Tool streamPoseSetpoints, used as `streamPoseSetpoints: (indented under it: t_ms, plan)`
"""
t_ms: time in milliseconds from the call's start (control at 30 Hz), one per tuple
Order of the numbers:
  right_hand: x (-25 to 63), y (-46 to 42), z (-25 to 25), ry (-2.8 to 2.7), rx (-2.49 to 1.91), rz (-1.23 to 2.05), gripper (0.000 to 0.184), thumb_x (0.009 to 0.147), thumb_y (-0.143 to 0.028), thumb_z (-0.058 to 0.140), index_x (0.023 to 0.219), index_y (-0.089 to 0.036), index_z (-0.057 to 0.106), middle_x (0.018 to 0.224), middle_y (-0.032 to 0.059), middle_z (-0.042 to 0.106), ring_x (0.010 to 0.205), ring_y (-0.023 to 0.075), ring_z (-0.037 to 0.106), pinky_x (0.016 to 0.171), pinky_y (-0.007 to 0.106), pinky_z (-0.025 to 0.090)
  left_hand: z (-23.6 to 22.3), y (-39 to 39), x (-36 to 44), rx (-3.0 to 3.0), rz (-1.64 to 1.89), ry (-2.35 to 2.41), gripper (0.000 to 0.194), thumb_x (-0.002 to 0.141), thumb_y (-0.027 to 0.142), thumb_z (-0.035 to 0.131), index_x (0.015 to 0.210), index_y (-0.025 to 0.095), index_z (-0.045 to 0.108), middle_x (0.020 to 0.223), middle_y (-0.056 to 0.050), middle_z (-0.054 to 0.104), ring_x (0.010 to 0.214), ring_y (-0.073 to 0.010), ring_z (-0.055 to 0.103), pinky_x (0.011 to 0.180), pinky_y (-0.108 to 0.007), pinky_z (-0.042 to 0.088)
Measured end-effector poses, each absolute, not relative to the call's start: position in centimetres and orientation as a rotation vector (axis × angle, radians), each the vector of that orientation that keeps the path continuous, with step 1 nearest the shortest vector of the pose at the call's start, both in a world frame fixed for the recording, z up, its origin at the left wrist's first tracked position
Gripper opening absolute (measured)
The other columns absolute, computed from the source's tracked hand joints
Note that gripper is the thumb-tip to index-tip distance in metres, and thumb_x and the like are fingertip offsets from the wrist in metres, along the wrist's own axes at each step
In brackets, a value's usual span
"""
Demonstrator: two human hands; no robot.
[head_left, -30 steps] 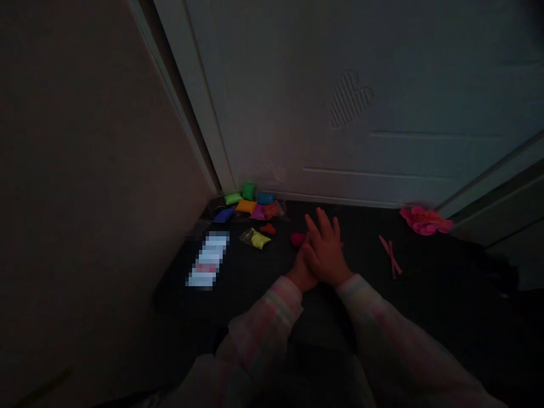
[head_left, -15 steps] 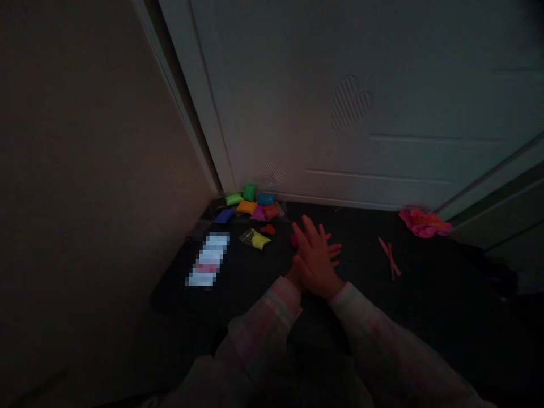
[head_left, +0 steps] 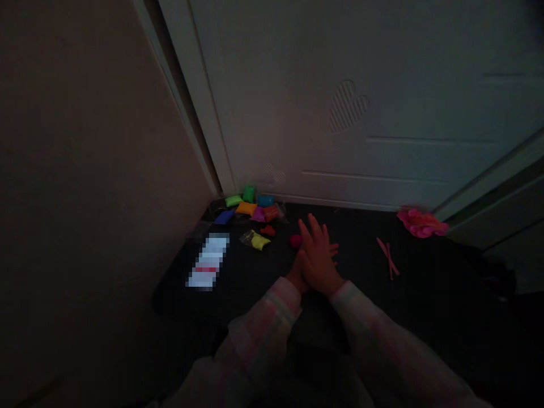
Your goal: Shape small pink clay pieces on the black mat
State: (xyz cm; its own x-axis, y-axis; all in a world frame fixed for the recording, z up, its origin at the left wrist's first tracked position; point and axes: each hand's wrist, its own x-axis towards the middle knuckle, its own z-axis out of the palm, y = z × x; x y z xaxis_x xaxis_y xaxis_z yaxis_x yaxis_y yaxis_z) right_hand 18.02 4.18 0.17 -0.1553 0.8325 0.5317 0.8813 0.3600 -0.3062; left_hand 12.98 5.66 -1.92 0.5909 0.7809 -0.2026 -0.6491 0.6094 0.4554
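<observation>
My right hand (head_left: 318,256) lies across the top of my left hand (head_left: 294,275), palm toward palm, with the fingers of both stretched out. Most of the left hand is covered; its wrist and a few fingertips show. Whether anything lies between the palms is hidden. Just left of the right fingers sits a small magenta lump (head_left: 295,242) on the dark table (head_left: 255,272). Farther left are a small orange-red piece (head_left: 267,230) and a clear bag with a yellow packet of modelling clay (head_left: 258,241).
Several coloured clay packets (head_left: 246,208) lie at the back left, by the door (head_left: 263,102). A bright, blurred-out rectangle (head_left: 209,260) is at the left. Two crossed pink sticks (head_left: 388,258) lie on the right, and a pink flower-like thing (head_left: 422,222) behind them. A wall (head_left: 85,170) borders the left.
My right hand has shifted slightly over the left, so fewer left fingertips show and more of the magenta lump is visible. The other things lie as before; the view has tilted a little.
</observation>
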Motion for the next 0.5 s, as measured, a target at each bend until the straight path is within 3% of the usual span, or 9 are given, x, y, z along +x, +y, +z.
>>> streamPoseSetpoints:
  t_ms: [67,233,400,500]
  plan:
    - [18.8,4.7,-0.1,-1.961,-1.541,-0.126,0.054,0.086,-0.037,0.021,0.136,-0.018,0.012,0.142,0.0151,0.013,0.131,0.0279,0.012,0.099,0.057,0.015,-2.0,6.0,12.9,0.352,0.767,0.343,0.048,0.082,0.046,0.029,0.113,0.017,0.052,0.120,-0.010,0.053,0.117,-0.0237,0.043,0.098,-0.041,0.030]
    - [19.7,3.2,-1.6,-2.091,-1.578,-0.119,0.054,0.085,-0.038,0.027,0.134,-0.015,0.021,0.139,0.0185,0.020,0.130,0.0295,0.014,0.098,0.057,0.015,-2.1,6.8,12.6,0.302,0.758,0.328,0.054,0.078,0.056,0.031,0.105,0.016,0.056,0.115,-0.010,0.057,0.116,-0.0249,0.044,0.100,-0.041,0.027]
    - [17.7,2.4,-0.4,-2.131,-1.433,-0.088,0.056,0.084,-0.041,0.024,0.134,-0.016,0.020,0.142,0.0169,0.012,0.131,0.0302,0.010,0.099,0.057,0.013,-2.0,6.6,12.2,0.287,0.872,0.349,0.043,0.086,0.040,0.020,0.117,0.029,0.047,0.128,0.000,0.047,0.125,-0.0159,0.033,0.100,-0.033,0.026]
    - [17.4,3.8,0.5,-2.016,-1.471,-0.099,0.055,0.085,-0.041,0.021,0.134,-0.016,0.020,0.142,0.0159,0.011,0.131,0.0284,0.011,0.100,0.056,0.014,-1.8,6.2,12.2,0.331,0.822,0.362,0.043,0.085,0.035,0.023,0.119,0.024,0.046,0.124,-0.006,0.050,0.121,-0.0209,0.039,0.098,-0.038,0.028]
